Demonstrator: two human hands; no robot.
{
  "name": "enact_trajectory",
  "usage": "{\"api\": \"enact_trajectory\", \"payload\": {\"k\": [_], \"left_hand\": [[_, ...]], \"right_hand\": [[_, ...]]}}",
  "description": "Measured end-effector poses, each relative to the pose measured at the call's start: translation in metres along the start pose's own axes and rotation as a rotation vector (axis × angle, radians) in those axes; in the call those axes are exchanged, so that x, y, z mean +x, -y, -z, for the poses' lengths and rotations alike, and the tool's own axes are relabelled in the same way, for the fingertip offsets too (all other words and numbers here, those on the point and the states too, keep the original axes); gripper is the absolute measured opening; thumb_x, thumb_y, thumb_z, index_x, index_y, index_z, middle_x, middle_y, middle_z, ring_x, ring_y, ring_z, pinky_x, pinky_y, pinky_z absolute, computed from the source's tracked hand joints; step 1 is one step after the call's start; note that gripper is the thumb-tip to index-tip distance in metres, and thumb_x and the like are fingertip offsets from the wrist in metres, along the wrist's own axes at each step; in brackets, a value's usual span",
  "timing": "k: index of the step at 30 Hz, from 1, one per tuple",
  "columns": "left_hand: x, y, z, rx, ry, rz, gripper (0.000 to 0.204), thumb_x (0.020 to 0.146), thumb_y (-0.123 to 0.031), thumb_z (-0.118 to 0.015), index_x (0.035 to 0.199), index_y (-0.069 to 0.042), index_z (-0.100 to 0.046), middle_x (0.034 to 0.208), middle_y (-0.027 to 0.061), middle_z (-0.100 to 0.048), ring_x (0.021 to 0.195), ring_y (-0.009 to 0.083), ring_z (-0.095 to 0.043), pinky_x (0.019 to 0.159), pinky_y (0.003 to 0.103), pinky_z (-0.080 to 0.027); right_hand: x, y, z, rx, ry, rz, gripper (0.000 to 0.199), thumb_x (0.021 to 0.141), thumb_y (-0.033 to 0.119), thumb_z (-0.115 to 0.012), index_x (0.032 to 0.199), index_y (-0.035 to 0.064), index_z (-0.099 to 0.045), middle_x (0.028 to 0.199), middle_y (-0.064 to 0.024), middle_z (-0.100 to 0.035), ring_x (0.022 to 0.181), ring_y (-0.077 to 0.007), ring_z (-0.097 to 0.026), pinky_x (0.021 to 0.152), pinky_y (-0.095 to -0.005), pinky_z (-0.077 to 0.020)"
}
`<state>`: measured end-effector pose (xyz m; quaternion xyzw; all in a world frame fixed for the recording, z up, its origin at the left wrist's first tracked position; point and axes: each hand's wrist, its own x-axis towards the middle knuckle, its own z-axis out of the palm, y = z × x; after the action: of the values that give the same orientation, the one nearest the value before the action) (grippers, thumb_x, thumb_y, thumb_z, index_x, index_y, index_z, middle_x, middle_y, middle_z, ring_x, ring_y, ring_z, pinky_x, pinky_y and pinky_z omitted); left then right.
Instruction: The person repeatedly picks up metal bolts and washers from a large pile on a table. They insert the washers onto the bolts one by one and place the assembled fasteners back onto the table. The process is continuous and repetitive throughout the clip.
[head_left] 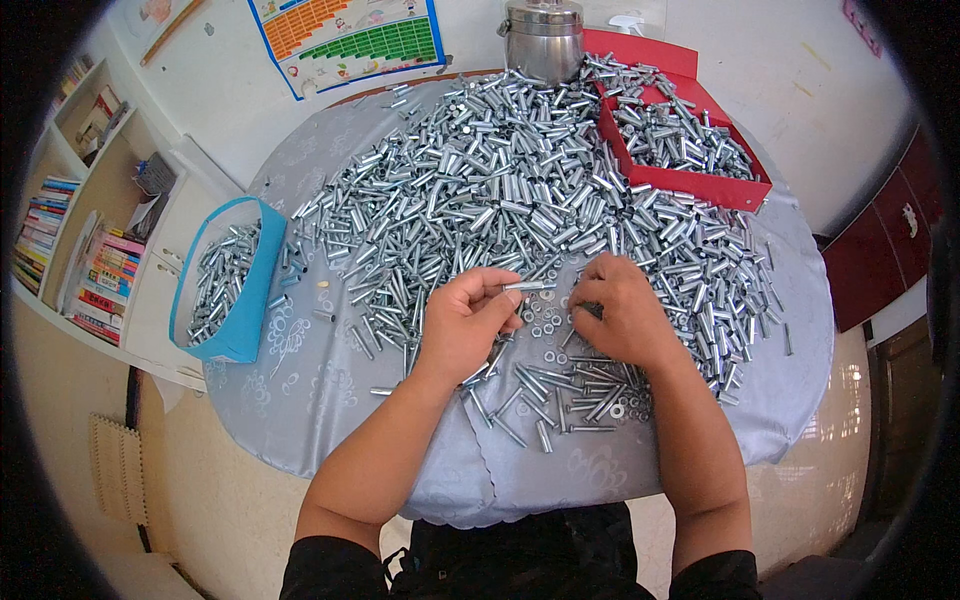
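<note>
Silver bolt [529, 286], in left hand [468, 312], long axis pointing right

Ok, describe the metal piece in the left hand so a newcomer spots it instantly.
On the grey-clothed table, find the left hand at the near edge of the big metal heap. A slim silver piece points rightward from its grip. Unlike everything lying loose nearby, this one is held.
</note>
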<state>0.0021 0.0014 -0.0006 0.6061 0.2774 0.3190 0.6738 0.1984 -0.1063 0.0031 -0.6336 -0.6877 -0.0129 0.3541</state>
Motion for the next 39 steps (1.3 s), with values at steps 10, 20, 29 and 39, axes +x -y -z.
{"api": "enact_trajectory", "payload": {"k": [10,20,29,39], "left_hand": [[0.0,0.001,-0.001,-0.001,0.011,0.008,0.02,0.09,-0.003,-0.063,0.109,0.002,-0.064,0.084,0.0055,-0.067,0.069,0.0086,-0.063,0.062,0.022,-0.052],[-0.001,0.002,-0.002,0.022,0.014,0.002,0.022,0.093,-0.005,-0.059,0.113,0.002,-0.064,0.092,0.0064,-0.069,0.069,0.0092,-0.063,0.063,0.022,-0.052],[-0.001,0.0,-0.003,0.04,0.022,0.001,0.021,0.092,-0.004,-0.059,0.112,0.002,-0.065,0.092,0.0075,-0.07,0.068,0.0101,-0.063,0.062,0.023,-0.052],[-0.001,0.002,-0.002,0.041,0.019,0.006,0.021,0.092,-0.003,-0.059,0.112,0.002,-0.064,0.092,0.0072,-0.07,0.068,0.0102,-0.064,0.062,0.024,-0.053]], "right_hand": [[-0.002,0.001,-0.011,-0.058,-0.009,-0.08,0.012,0.07,0.013,-0.072,0.079,0.0063,-0.071,0.085,-0.0105,-0.061,0.084,-0.0303,-0.059,0.076,-0.0412,-0.0477],[-0.001,0.004,-0.012,-0.127,0.042,-0.114,0.013,0.072,0.016,-0.073,0.081,0.0064,-0.071,0.086,-0.0099,-0.061,0.086,-0.0301,-0.059,0.079,-0.0409,-0.047],[0.0,0.009,-0.007,-0.153,0.085,-0.104,0.013,0.073,0.016,-0.073,0.08,0.0058,-0.068,0.084,-0.0097,-0.06,0.085,-0.0304,-0.059,0.079,-0.0411,-0.0465],[0.0,0.006,-0.006,-0.112,0.128,-0.132,0.013,0.073,0.015,-0.073,0.081,0.0067,-0.067,0.086,-0.0107,-0.06,0.088,-0.031,-0.058,0.081,-0.041,-0.046]]}}
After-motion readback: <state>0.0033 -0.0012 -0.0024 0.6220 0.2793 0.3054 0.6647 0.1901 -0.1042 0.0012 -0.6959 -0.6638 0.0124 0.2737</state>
